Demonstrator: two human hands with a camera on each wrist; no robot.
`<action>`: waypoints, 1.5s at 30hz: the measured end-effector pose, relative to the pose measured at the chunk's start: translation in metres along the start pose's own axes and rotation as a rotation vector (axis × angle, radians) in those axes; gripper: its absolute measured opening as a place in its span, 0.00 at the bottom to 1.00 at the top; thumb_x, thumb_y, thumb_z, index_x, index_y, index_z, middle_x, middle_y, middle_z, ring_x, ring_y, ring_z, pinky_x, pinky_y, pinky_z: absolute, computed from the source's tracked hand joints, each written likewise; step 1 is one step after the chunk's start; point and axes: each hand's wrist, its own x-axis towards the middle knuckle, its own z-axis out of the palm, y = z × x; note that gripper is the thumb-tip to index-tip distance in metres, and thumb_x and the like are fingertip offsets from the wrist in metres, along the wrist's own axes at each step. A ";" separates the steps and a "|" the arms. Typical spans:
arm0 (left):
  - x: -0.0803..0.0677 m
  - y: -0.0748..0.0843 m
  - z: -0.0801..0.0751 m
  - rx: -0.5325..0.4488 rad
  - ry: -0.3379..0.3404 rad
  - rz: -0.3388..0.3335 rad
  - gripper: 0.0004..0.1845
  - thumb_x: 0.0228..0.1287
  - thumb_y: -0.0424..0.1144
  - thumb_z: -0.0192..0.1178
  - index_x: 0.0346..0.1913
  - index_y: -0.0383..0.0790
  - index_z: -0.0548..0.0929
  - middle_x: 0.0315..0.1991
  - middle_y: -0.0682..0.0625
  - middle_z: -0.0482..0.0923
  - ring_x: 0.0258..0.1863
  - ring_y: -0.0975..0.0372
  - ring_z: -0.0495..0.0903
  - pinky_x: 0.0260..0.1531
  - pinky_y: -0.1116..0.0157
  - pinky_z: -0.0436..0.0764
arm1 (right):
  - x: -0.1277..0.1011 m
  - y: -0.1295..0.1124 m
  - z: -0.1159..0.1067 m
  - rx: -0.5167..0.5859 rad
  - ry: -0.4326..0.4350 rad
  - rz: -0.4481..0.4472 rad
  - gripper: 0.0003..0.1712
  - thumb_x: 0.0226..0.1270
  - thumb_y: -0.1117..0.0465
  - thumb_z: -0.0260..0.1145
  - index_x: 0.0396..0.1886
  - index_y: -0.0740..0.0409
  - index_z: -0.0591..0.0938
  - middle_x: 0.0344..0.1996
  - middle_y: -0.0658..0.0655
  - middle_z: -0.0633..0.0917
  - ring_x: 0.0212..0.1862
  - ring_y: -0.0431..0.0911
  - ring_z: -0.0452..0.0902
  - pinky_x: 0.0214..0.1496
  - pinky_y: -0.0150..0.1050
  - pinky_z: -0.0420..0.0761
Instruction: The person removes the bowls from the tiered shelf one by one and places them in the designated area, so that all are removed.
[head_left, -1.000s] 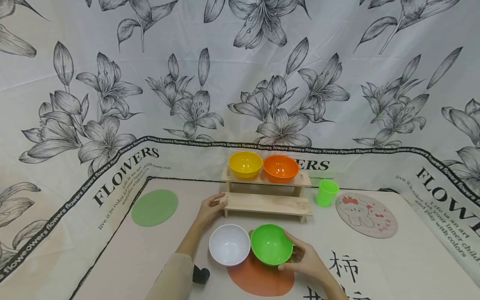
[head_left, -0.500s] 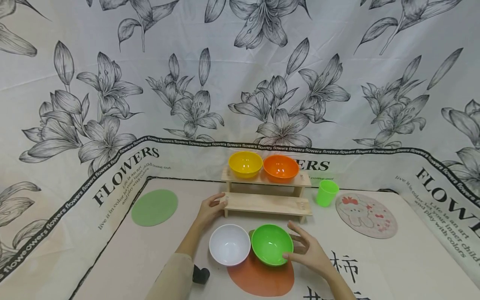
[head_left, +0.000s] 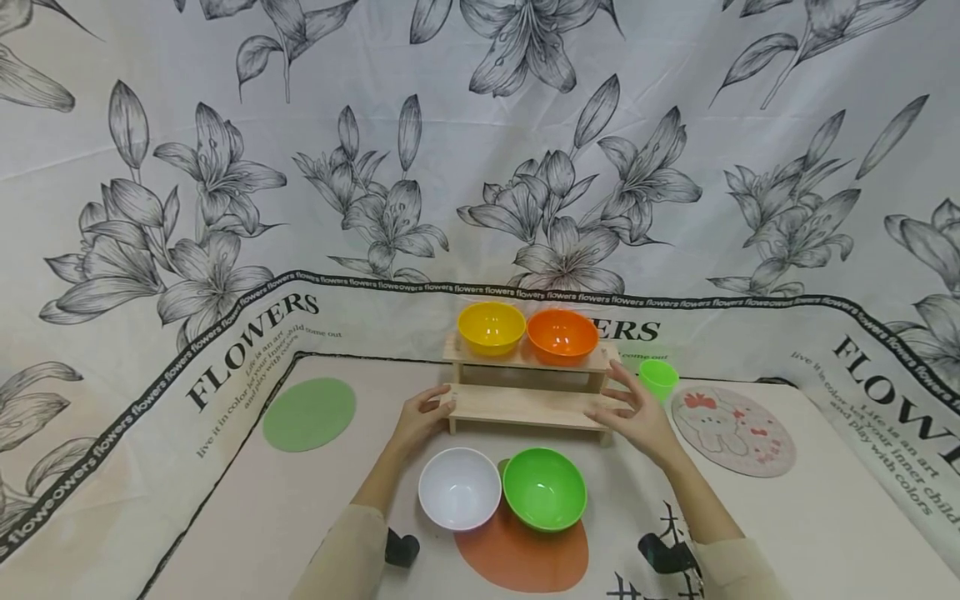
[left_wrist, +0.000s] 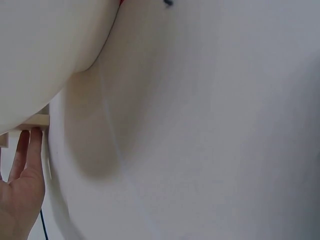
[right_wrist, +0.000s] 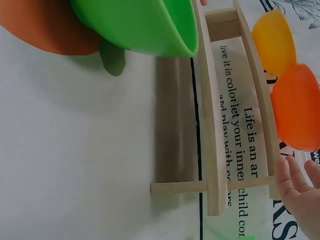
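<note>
- At the wooden rack [head_left: 534, 392], both hands sit at its ends; I see this best from the head cam.
- L hand [head_left: 422, 416]: fingers curled lightly vs the left end of the rack's lower shelf, thumb on top edge. L wrist cam shows fingertips [left_wrist: 31, 142] touching the shelf end, fingers fairly straight; can't tell if it's a real grip.
- R hand [head_left: 634, 414]: fingers spread & relaxed, holding nothing, at the rack's right end. Tips reach the lower shelf edge & the upright post; contact looks light, can't confirm from head cam. R wrist cam shows fingers [right_wrist: 292, 182] just beside the post, apart from each other.
- Rack stands mid-table near the back cloth wall, two steps. Top shelf carries a yellow bowl [head_left: 491, 327] on the left & an orange bowl [head_left: 562, 335] on the right, touching or nearly so.
- Lower shelf is bare wood.
- Front of rack, nearer me: white bowl [head_left: 459, 488] & green bowl [head_left: 543, 488] side by side, rims touching. Green one sits partly on an orange round mat [head_left: 521, 560].
- Green cup [head_left: 658, 379] upright just behind the R hand, beside the rack's right end.
- Pink cartoon mat [head_left: 732, 430] to the right, green round mat [head_left: 309, 414] well off to the left.
- Table [head_left: 825, 517] is covered w/ printed flower cloth.
</note>
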 end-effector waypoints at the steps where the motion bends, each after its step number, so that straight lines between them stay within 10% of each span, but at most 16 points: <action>1: 0.000 0.000 0.000 -0.003 -0.001 -0.003 0.25 0.61 0.32 0.63 0.61 0.30 0.73 0.50 0.30 0.76 0.43 0.55 0.81 0.48 0.57 0.82 | 0.005 0.000 -0.002 -0.007 0.007 0.009 0.49 0.57 0.67 0.70 0.73 0.61 0.53 0.67 0.71 0.60 0.60 0.65 0.67 0.48 0.24 0.77; 4: 0.004 -0.004 -0.001 -0.001 0.002 -0.002 0.25 0.60 0.32 0.63 0.61 0.31 0.73 0.50 0.30 0.76 0.44 0.54 0.81 0.48 0.57 0.82 | 0.022 0.001 -0.007 -0.014 0.022 0.039 0.49 0.58 0.63 0.69 0.74 0.57 0.51 0.68 0.69 0.59 0.61 0.64 0.67 0.48 0.23 0.77; 12: 0.004 -0.004 -0.001 -0.006 -0.006 0.003 0.24 0.61 0.30 0.61 0.61 0.29 0.72 0.51 0.29 0.76 0.45 0.53 0.80 0.48 0.58 0.82 | 0.053 0.002 -0.016 0.020 0.007 0.067 0.48 0.60 0.58 0.69 0.74 0.57 0.53 0.69 0.68 0.58 0.64 0.64 0.64 0.63 0.60 0.68; 45: 0.004 -0.002 -0.001 -0.021 0.003 -0.015 0.24 0.60 0.28 0.61 0.60 0.30 0.73 0.50 0.30 0.76 0.44 0.54 0.80 0.48 0.57 0.82 | 0.085 -0.004 -0.001 0.059 -0.111 0.129 0.50 0.57 0.61 0.70 0.74 0.59 0.52 0.70 0.66 0.59 0.61 0.61 0.66 0.54 0.27 0.76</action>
